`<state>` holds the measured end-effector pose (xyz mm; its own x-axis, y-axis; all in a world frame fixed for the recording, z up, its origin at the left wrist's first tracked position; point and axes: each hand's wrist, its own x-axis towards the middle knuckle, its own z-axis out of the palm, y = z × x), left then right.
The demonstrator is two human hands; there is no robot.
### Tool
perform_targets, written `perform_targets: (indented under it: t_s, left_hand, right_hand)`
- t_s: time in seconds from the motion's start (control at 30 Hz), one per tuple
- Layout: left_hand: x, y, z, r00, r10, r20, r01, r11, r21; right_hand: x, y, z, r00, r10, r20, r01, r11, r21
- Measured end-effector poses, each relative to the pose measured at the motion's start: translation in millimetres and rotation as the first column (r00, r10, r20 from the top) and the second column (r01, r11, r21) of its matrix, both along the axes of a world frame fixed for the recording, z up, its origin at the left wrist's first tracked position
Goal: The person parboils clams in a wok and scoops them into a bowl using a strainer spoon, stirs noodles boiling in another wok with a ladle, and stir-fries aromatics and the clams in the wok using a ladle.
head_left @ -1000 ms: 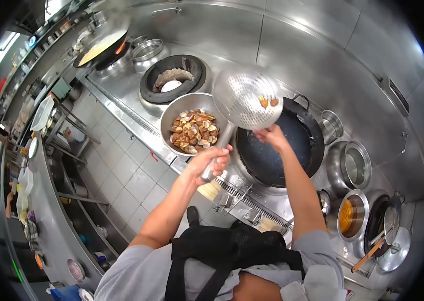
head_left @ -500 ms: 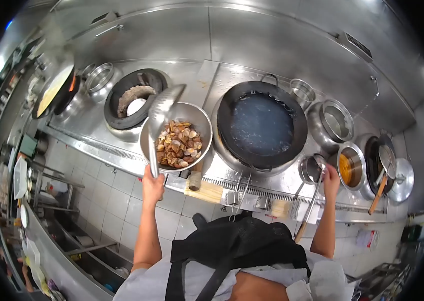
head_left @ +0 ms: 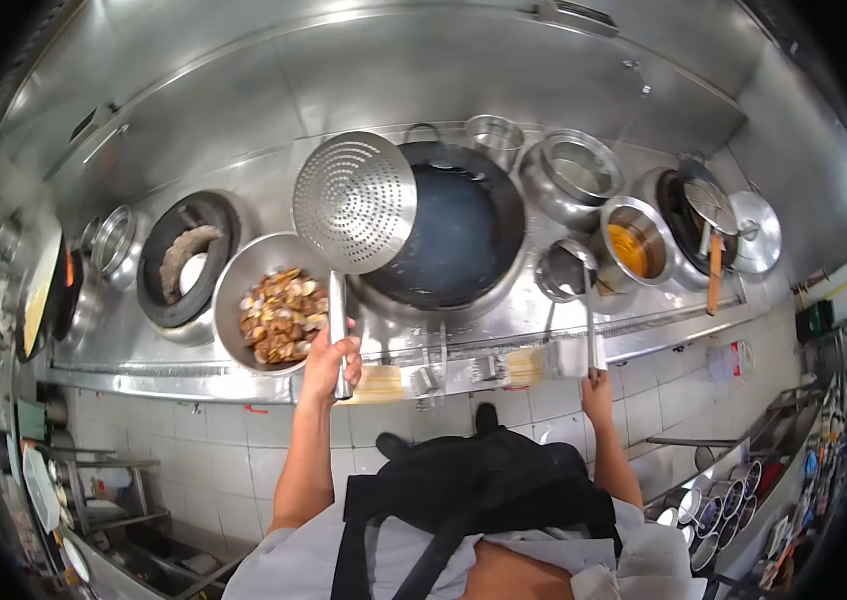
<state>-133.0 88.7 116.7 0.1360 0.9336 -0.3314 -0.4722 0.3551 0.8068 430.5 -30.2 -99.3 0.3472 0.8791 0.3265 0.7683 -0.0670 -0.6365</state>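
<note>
My left hand is closed around the handle of a perforated skimmer. The skimmer's round face hangs over the left rim of a black wok of cloudy liquid. A steel bowl of clams sits just left of that hand. My right hand grips the lower end of a ladle. Its head lies at a small round pot right of the wok; whether it rests inside, I cannot tell.
A steel pot of orange liquid and a lidless round pot stand to the right. Beyond them a wire strainer leans near a metal lid. On the left is a burner ring. The stove edge runs in front.
The skimmer has swung from edge-on over the clam bowl to flat beside the wok. My right hand has shifted down the ladle's handle to its end. The view has turned.
</note>
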Motion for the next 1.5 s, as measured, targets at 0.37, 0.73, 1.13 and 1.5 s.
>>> perform_targets:
  t_s: [0.37,0.73,1.13,1.5]
  left_hand:
    - [257.9,-8.3,-51.4,0.87,-0.475,0.13,0.493,0.837,-0.236]
    - [471.7,53.7,-172.3,0.698,-0.131,0.704,0.488,0.807,-0.333]
    - [241.5,-155.9,-159.9,0.898,-0.163,-0.409,0.101,0.98,-0.169]
    - [57.5,-500.8,-77.6,0.274,0.645,-0.714,-0.849,0.51,0.136]
  right_hand:
    - [45.2,-1.5,161.1,0.679,-0.074,-0.73,-0.056,0.987,-0.152]
    - [83.7,-20.1,179.0,0.707,0.201,-0.678,-0.349,0.933,-0.088]
    - [6.2,70.6,161.6,0.524,0.351,-0.776,-0.741,0.637,-0.212]
    - [-105.5,150.2,56.8,0.303,0.874,-0.379,-0.928,0.361,0.091]
